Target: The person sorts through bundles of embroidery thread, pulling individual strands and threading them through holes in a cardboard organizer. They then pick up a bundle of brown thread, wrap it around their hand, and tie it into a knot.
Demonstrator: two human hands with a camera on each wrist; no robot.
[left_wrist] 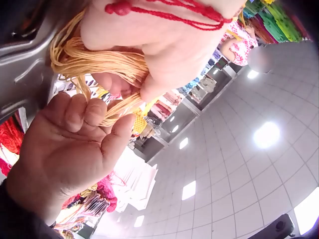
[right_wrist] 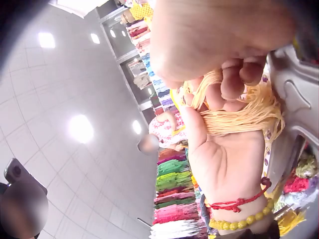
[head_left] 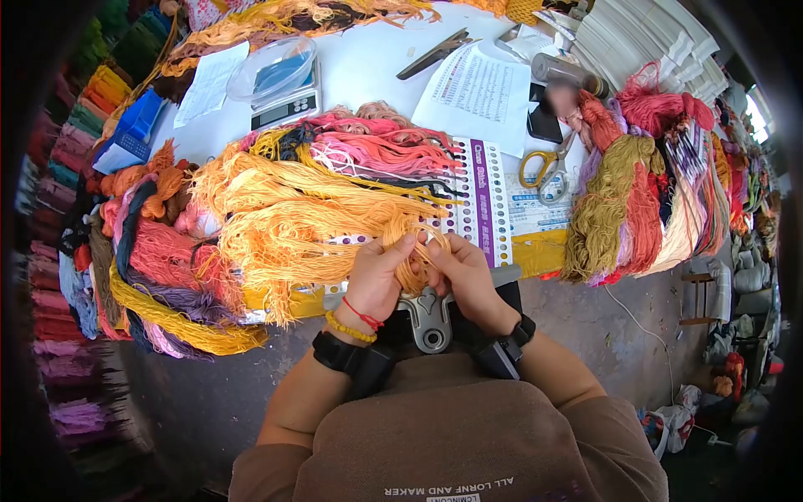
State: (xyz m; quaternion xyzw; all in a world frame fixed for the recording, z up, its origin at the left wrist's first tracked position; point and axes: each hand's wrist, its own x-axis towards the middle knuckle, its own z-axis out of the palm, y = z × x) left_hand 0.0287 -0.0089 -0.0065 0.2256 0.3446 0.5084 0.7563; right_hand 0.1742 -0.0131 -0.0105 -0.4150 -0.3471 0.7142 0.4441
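Both hands meet at the table's near edge over a bundle of orange-yellow thread [head_left: 411,269]. My left hand [head_left: 374,280], with a red string and yellow beads on its wrist, grips the bundle [left_wrist: 99,60]; the strands cross its palm [right_wrist: 234,122]. My right hand [head_left: 470,278] curls its fingers [right_wrist: 233,82] round the same strands, and its palm [left_wrist: 65,149] faces the left wrist camera. The bundle runs back into a big loose heap of orange-yellow thread [head_left: 293,219]. A grey metal bracket [head_left: 431,322] sits just below the hands.
A colour chart card [head_left: 487,201], yellow-handled scissors [head_left: 544,171], a printed sheet [head_left: 481,88], black shears [head_left: 435,54] and a digital scale with a clear bowl [head_left: 280,84] lie on the white table. Piles of coloured skeins [head_left: 636,192] crowd both sides.
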